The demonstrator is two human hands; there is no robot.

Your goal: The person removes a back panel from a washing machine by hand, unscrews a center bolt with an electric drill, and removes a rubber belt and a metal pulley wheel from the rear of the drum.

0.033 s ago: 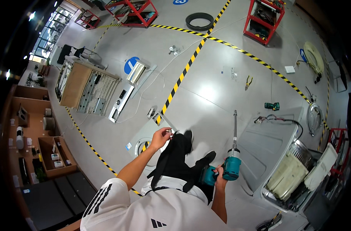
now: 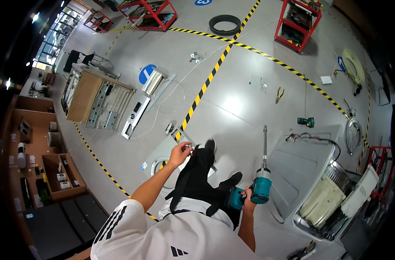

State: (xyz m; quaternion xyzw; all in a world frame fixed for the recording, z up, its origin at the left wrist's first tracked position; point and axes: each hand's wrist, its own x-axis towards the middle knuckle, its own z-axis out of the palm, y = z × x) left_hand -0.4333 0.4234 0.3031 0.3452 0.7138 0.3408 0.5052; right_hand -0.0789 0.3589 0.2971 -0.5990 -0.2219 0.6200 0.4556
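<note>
My right hand (image 2: 248, 199) is wrapped round the handle of a teal cordless power tool (image 2: 261, 190). A long metal shaft (image 2: 265, 145) sticks out from its nose and points away from me over the floor. My left hand (image 2: 180, 155) is held near my left thigh with the fingertips pinched together. Something small and shiny shows at those fingertips, too small to name. Below that hand, partly hidden by my leg, a white panel with a round opening (image 2: 152, 168) lies on the floor.
At the right lies an opened washing machine (image 2: 299, 171) with loose wires. A second drill (image 2: 306, 121), pliers (image 2: 279, 94) and a black rubber ring (image 2: 224, 24) lie ahead. A control panel (image 2: 136, 117) and a dismantled appliance (image 2: 82, 95) are at the left. A white cable (image 2: 162, 103) crosses the floor.
My left foot has shifted slightly forward. Both hands stay almost where they were, the right one still gripping the power tool.
</note>
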